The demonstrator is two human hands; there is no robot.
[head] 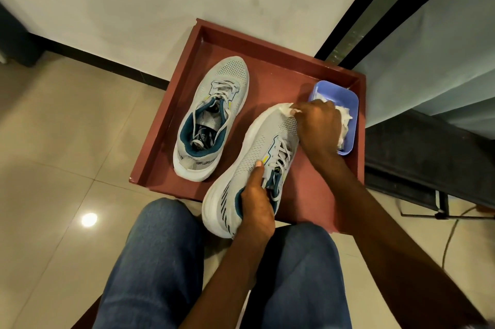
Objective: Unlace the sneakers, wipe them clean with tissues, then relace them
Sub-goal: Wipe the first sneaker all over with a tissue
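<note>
My left hand (257,208) grips the grey mesh sneaker (249,168) by its collar over the red tray (267,58), fingers curled inside. My right hand (317,125) pinches a crumpled white tissue (285,109) against the toe. Best to wipe with short, firm strokes, keeping the shoe steady.

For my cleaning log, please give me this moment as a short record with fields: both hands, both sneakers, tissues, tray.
left hand: left hand grips the near sneaker at its collar, thumb along the side
right hand: right hand presses a tissue on that sneaker's toe
near sneaker: tilted on its side, laces still in
far sneaker: far sneaker stands upright in the red tray, laces loose
tissue supply: more tissues in the blue tub at the tray's right corner
</note>
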